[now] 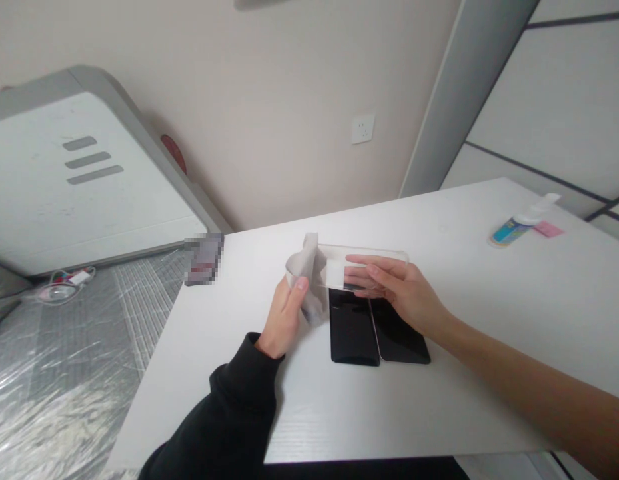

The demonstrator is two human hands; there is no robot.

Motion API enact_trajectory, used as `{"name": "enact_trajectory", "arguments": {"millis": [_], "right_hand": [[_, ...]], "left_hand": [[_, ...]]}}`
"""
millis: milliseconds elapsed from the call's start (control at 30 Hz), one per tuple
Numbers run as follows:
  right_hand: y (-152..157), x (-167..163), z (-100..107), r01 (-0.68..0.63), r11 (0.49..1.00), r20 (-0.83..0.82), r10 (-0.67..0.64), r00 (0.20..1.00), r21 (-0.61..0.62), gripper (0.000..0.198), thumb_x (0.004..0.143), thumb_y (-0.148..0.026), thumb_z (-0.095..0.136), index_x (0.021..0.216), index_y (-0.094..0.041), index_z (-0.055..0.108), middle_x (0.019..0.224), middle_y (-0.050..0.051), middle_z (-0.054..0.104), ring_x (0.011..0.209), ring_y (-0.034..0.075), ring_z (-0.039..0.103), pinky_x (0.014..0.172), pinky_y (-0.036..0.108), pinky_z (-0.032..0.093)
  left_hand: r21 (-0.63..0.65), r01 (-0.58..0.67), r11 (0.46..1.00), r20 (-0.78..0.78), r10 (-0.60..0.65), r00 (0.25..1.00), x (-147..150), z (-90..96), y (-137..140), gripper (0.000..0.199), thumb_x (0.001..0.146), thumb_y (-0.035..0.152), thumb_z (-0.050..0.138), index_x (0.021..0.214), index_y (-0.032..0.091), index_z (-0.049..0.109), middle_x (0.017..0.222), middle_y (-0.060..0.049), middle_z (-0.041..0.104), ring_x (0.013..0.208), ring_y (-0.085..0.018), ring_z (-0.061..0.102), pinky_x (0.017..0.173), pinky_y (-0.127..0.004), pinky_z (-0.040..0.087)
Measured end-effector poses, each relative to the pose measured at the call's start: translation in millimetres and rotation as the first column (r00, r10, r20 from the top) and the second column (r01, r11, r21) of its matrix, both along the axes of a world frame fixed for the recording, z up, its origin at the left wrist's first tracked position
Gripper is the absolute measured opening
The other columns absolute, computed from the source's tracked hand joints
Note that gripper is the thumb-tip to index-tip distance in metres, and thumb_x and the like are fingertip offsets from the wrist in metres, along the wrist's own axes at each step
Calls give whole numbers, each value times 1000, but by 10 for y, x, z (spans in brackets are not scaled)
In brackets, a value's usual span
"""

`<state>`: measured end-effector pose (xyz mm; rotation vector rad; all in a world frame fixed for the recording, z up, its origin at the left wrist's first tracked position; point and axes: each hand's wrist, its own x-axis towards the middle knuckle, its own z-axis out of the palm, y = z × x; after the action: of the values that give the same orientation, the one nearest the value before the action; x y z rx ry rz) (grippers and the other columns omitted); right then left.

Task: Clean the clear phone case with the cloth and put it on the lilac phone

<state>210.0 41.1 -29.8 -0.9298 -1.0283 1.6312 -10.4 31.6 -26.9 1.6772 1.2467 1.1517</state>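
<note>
My left hand (284, 313) is closed around a thin, crumpled whitish cloth (314, 305), thumb on top. The cloth wraps over the left end of a clear phone case (335, 272), so that end is hidden. My right hand (412, 293) grips the other end of the case, and some of its fingers show through the transparent plastic. Just below the case, two black phones lie side by side on the white table: one at left (354, 333), the other at right (403, 339), partly covered by my right hand.
A spray bottle (519, 225) with a blue label stands at the far right beside a pink slip (548, 229). On the table's left corner lies a pixelated dark item (204, 260). Behind the table (299, 420) rises a wall with a socket (363, 129); plastic sheeting (79, 373) spreads at left.
</note>
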Motion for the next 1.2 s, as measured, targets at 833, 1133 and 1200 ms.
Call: {"name": "enact_trajectory", "arguments": {"millis": [833, 1133, 1200], "right_hand": [[-89, -38, 21, -82, 989, 105, 70, 992, 120, 38, 87, -53, 75, 111, -24, 78, 111, 9, 79, 102, 25, 76, 86, 40, 66], [-157, -73, 88, -138, 980, 151, 117, 982, 141, 44, 91, -54, 69, 119, -21, 74, 104, 10, 81, 103, 26, 77, 93, 43, 64], [-128, -71, 52, -91, 989, 128, 76, 989, 113, 42, 89, -53, 72, 117, -21, 75, 105, 9, 81, 103, 25, 77, 90, 41, 65]], "left_hand": [[56, -131, 990, -262, 141, 955, -40, 153, 115, 36, 96, 46, 53, 69, 22, 49, 57, 5, 48, 54, -13, 47, 52, -24, 35], [128, -97, 987, -492, 148, 858, -58, 131, 136, 25, 98, 30, 40, 74, 26, 45, 61, 1, 49, 54, -19, 48, 61, -31, 34], [105, -50, 993, -498, 96, 862, -49, 117, 136, 17, 97, 26, 39, 81, 25, 46, 66, -1, 54, 58, -20, 53, 62, -31, 38]]}}
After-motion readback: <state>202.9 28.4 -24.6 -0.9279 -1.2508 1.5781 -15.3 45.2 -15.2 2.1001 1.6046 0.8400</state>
